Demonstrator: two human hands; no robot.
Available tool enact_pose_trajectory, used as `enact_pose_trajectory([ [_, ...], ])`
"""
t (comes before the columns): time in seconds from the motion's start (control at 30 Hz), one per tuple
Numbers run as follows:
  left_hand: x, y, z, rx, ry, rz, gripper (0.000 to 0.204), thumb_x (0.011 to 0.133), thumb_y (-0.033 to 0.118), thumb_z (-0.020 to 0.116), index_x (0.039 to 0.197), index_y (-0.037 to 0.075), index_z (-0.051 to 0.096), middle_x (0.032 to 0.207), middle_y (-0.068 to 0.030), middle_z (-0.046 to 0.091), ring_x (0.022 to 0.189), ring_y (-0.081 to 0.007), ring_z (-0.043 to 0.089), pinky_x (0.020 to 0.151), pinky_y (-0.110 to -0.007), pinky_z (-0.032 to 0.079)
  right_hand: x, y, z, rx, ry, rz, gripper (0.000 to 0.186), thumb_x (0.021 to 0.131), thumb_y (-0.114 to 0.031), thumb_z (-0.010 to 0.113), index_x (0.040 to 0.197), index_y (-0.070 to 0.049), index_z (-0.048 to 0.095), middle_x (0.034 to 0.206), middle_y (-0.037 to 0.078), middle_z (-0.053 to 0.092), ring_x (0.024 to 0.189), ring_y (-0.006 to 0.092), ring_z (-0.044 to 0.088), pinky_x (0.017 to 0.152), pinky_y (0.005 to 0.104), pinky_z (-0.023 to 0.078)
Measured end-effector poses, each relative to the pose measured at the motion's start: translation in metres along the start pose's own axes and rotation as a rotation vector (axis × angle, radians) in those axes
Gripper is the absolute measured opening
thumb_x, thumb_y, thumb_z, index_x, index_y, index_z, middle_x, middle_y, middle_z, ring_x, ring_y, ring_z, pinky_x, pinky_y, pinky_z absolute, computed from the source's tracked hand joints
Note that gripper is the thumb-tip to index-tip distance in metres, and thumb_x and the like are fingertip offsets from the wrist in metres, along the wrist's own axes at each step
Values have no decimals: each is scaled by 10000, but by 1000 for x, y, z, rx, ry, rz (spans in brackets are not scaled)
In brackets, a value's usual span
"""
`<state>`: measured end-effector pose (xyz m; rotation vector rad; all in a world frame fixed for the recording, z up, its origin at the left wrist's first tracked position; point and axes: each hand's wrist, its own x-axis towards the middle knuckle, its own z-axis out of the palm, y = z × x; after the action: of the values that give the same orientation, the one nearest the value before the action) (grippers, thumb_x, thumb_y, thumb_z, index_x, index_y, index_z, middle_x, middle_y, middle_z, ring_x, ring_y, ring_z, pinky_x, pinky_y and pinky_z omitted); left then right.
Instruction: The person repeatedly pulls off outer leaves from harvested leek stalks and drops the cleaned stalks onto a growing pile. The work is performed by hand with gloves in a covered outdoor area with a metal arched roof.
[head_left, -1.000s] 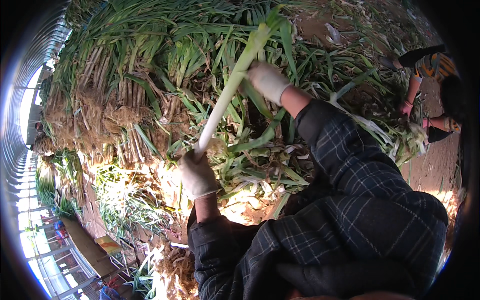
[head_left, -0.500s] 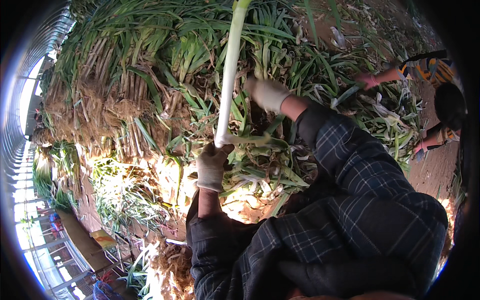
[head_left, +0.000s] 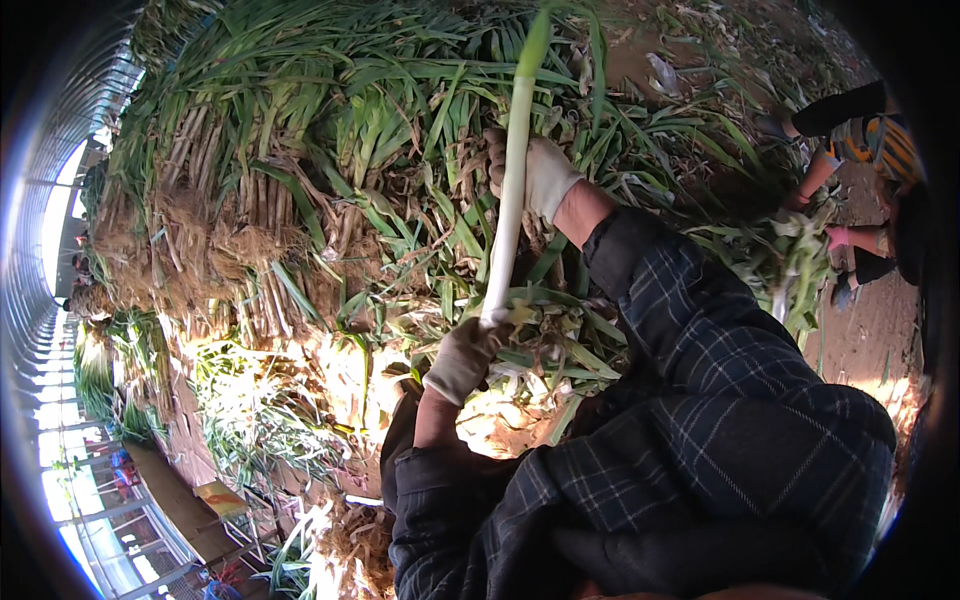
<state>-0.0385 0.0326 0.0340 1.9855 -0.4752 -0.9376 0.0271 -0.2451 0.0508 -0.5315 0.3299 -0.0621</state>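
Note:
A long green onion (head_left: 513, 190) with a clean white stalk and a green top leans upright in front of me. My left hand (head_left: 462, 362), in a pale knitted glove, is closed around its root end. Higher up, my gloved right hand (head_left: 552, 178) lies behind the stalk, its dark-stained fingertips curling past the stalk's left side. The stalk hides part of that grip. Pale, peeled-back outer leaf hangs by the root end, just above my left hand.
Unpeeled green onions with brown roots (head_left: 190, 220) lie heaped at the left. Stripped leaves (head_left: 470, 240) litter the ground around my hands. Another person (head_left: 880, 150) at the far right handles a leafy bunch (head_left: 795, 255). A cardboard sheet (head_left: 180, 500) is at lower left.
My left hand has shifted right and down with the green onion, whose stalk now leans right. My blurred right hand has come to the stalk. The other person's hands have moved to a leafy bunch.

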Motion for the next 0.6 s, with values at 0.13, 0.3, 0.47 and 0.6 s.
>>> enact_pose_trajectory([
  [0.13,-9,-1,-14,-276,-275,123,716,814,674,656,913,-35,675,673,-41,637,574,-114,572,555,-259,453,-7,15,3,-19,-114,184,196,936,-228,669,1069,-95,612,856,-19,651,541,97,518,505,256,468],
  [0.3,-10,3,-19,-318,-440,142,679,865,605,635,1092,-35,656,749,-64,652,538,-103,562,517,-260,441,-9,-2,4,147,-166,-77,357,1000,-392,525,1196,-100,588,853,2,638,594,111,604,529,269,449],
  [0.47,-15,4,-18,-208,-394,189,565,887,472,671,1178,-11,627,768,-26,629,543,-76,543,501,-235,423,-8,-39,-6,162,-268,-427,441,950,-436,585,1272,-136,560,1171,68,637,918,222,643,706,385,566],
  [0.6,-9,4,-12,-178,-276,188,467,918,359,664,1170,-32,623,788,-10,630,631,-79,562,568,-236,454,-4,-53,-16,-68,-201,-551,513,894,-421,669,1283,-110,548,1210,99,631,967,262,658,780,447,585],
])
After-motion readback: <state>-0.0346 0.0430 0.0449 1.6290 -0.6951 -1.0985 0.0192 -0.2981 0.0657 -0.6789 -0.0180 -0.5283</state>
